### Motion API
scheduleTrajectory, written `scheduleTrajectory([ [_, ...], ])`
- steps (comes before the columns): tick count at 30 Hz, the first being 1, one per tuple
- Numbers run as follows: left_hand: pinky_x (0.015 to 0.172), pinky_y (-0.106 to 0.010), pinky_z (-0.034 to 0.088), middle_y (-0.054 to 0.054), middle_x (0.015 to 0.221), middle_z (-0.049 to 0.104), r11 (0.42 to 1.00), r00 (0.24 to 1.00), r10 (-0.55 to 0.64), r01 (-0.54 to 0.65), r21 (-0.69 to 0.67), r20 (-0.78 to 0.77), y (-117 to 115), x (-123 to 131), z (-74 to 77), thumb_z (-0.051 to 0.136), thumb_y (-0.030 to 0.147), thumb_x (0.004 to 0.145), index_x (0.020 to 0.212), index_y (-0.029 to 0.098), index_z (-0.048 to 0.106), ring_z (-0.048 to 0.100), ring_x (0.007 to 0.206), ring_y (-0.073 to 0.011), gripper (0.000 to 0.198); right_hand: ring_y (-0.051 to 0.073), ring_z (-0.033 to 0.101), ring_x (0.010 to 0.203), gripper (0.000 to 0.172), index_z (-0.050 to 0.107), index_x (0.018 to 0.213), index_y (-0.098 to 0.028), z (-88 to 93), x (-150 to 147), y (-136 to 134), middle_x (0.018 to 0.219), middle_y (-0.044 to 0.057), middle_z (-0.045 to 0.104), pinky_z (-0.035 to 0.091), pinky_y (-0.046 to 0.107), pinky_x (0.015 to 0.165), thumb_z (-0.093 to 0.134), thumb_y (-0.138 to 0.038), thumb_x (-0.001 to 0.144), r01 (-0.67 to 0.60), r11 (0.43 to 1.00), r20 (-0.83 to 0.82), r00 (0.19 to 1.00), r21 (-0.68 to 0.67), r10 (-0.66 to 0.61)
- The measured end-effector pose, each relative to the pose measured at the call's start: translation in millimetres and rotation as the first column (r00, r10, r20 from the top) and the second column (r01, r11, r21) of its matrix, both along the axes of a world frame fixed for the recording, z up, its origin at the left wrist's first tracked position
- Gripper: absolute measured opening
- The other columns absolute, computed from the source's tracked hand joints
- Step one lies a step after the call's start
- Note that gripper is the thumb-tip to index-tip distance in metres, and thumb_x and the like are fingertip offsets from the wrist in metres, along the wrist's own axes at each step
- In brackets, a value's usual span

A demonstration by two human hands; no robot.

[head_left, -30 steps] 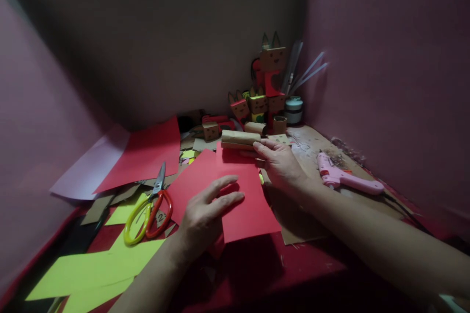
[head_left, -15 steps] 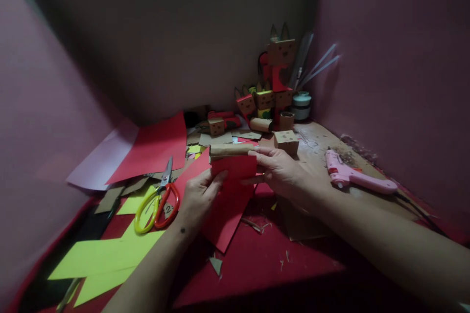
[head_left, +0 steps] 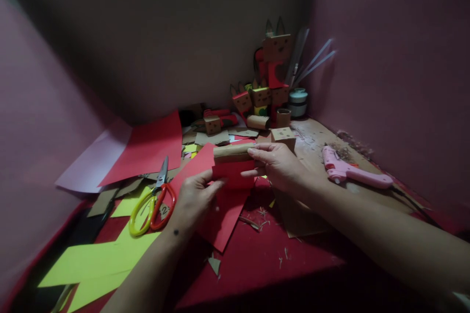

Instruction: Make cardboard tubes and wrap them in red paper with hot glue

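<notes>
A brown cardboard tube [head_left: 232,153] lies crosswise above the middle of the table. My right hand [head_left: 281,164] pinches its right end between thumb and fingers, with the lower fingers spread beneath. Directly under the tube hangs a small piece of red paper [head_left: 233,172]. My left hand [head_left: 194,200] grips the left edge of that piece, its thumb slightly blurred over the front. Behind and below both hands is a larger red sheet [head_left: 223,225], its lower corner pointing towards me. Whether the tube and the small piece are stuck together I cannot tell.
Scissors [head_left: 158,203] with yellow and red handles lie left, near yellow paper [head_left: 99,257]. A pink glue gun [head_left: 354,172] rests right, its cord trailing. Behind stand a cardboard box head [head_left: 282,138] and several animal-like cardboard figures [head_left: 277,49]. Scraps [head_left: 215,265] litter the red surface.
The tube has rolled or lifted so more of its side shows above the small red piece. My left thumb has shifted slightly lower; the whole view has drifted a little.
</notes>
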State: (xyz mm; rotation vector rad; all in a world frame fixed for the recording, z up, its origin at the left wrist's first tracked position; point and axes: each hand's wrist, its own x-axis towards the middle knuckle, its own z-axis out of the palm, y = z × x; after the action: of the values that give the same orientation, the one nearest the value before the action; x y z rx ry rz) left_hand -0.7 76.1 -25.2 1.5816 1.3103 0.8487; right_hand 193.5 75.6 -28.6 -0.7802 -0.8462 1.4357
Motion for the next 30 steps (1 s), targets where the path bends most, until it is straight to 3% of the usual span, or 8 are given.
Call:
scheduleTrajectory([
  [4,0.03,-0.023,0.036,0.001,0.039,0.057,0.975,0.987,-0.043,0.075,-0.21,0.153,-1.9,-1.1,2.8,0.07,0.044,0.071,0.106,0.014,0.068,0.049,0.029,-0.0152,0.046,0.017,0.066,0.074,0.011,0.075,0.083,-0.013,0.3,-2.0,-1.7,0.086,0.008,0.07,0.062,0.028,0.057,0.071,-0.02,0.075,0.009,1.0,0.045,0.999,-0.006,-0.009],
  [11,0.039,-0.025,0.051,0.003,0.059,0.065,0.99,0.946,0.112,-0.079,-0.12,0.305,-4.1,5.9,3.8,0.08,0.039,0.065,0.115,0.018,0.051,0.064,0.046,-0.0181,0.061,0.015,0.064,0.063,0.007,0.072,0.077,-0.012,3.9,-2.4,-3.3,0.074,0.005,0.067,0.061,0.028,0.05,0.071,-0.018,0.074,0.058,0.996,0.058,0.997,-0.064,-0.055],
  [16,0.035,-0.025,0.048,0.0,0.056,0.066,0.975,0.955,-0.008,0.074,-0.21,0.297,-1.2,5.4,-4.3,0.079,0.039,0.065,0.111,0.015,0.064,0.061,0.04,-0.0167,0.054,0.014,0.062,0.064,0.008,0.07,0.075,-0.013,-1.3,-3.1,-3.3,0.076,0.006,0.066,0.059,0.025,0.049,0.071,-0.021,0.076,-0.017,0.994,0.044,0.999,-0.106,0.022],
  [19,0.033,-0.023,0.045,-0.002,0.051,0.065,0.968,0.958,0.018,0.055,-0.245,0.286,0.2,4.7,-7.1,0.077,0.039,0.067,0.106,0.014,0.068,0.057,0.036,-0.015,0.048,0.017,0.064,0.071,0.01,0.07,0.078,-0.013,-2.5,-4.0,-1.5,0.086,0.01,0.068,0.059,0.026,0.051,0.071,-0.023,0.077,-0.062,0.99,0.042,0.997,-0.13,0.068],
  [23,0.036,-0.019,0.045,0.0,0.049,0.063,0.967,0.946,0.085,-0.003,-0.255,0.311,3.1,1.8,-8.1,0.077,0.035,0.068,0.101,0.016,0.069,0.055,0.036,-0.0114,0.039,0.018,0.062,0.07,0.022,0.072,0.087,-0.014,8.5,10.1,-10.6,0.095,0.012,0.068,0.058,0.03,0.049,0.069,-0.034,0.078,-0.075,0.994,0.219,0.971,-0.084,0.092],
  [25,0.04,-0.02,0.048,0.001,0.05,0.063,0.966,0.941,0.103,-0.017,-0.259,0.321,5.2,-0.8,-9.1,0.078,0.034,0.068,0.103,0.018,0.069,0.055,0.038,-0.0104,0.04,0.02,0.065,0.076,0.021,0.072,0.092,-0.017,14.6,31.0,-25.0,0.101,0.011,0.069,0.057,0.031,0.052,0.066,-0.032,0.079,0.045,0.998,0.369,0.928,0.037,-0.055],
  [27,0.042,-0.02,0.049,0.0,0.055,0.066,0.968,0.944,0.123,-0.045,-0.248,0.306,6.7,-2.7,-10.6,0.079,0.035,0.067,0.105,0.018,0.069,0.058,0.043,-0.0114,0.043,0.022,0.066,0.086,0.025,0.071,0.102,-0.019,15.8,61.1,-44.8,0.102,0.01,0.07,0.057,0.035,0.066,0.059,-0.028,0.082,0.228,0.946,0.575,0.752,0.232,-0.323],
  [30,0.039,-0.02,0.047,-0.003,0.059,0.068,0.973,0.95,0.139,-0.078,-0.217,0.281,5.4,-1.6,-12.2,0.078,0.038,0.067,0.11,0.018,0.068,0.062,0.043,-0.0149,0.048,0.027,0.063,0.094,0.039,0.067,0.117,-0.018,5.8,112.4,-75.9,0.103,0.012,0.069,0.052,0.044,0.081,0.05,-0.02,0.082,0.298,0.822,0.827,0.148,0.486,-0.543],
])
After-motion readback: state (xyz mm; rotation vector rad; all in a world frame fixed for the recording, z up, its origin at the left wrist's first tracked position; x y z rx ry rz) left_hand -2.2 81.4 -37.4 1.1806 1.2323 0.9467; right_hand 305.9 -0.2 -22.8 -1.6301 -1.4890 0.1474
